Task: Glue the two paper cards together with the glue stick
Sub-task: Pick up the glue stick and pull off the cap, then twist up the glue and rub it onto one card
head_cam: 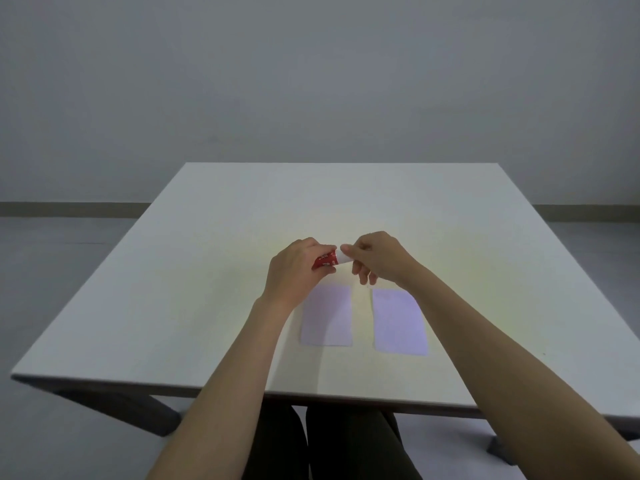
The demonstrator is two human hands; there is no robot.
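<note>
The glue stick (red, cylindrical) is gripped by the left hand; its white end at 3 o'clock is pinched by the right hand. Two flat rectangular paper cards lie at 6 o'clock.

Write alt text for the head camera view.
Two bare hands hold a red-labelled glue stick above a white square table: the left hand grips its body, the right hand pinches its white end. Two pale lilac paper cards lie flat side by side, apart, beneath.
</note>
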